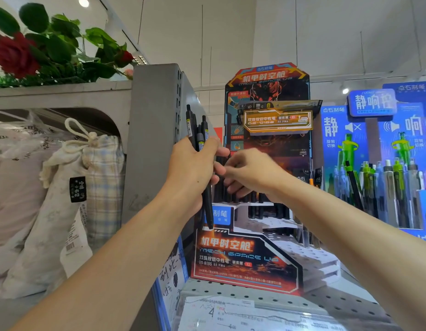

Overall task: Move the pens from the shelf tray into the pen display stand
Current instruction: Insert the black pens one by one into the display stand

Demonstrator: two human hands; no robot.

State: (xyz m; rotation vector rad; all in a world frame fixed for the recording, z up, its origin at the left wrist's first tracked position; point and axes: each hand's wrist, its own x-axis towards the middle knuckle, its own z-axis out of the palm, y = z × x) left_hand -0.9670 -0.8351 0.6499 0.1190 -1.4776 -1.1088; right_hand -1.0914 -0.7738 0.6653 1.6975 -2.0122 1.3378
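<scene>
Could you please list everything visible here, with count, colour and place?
black pens: a handful, black, bunched in the left hand
pen display stand: one, orange and black, centre on the shelf
blue pen display: one, blue, right, holding green and grey pens
cloth bags: several, pale, left shelf
artificial roses: a few, red with green leaves, top left
left hand: grips the pens
right hand: fingers reach toward the bunch
</scene>
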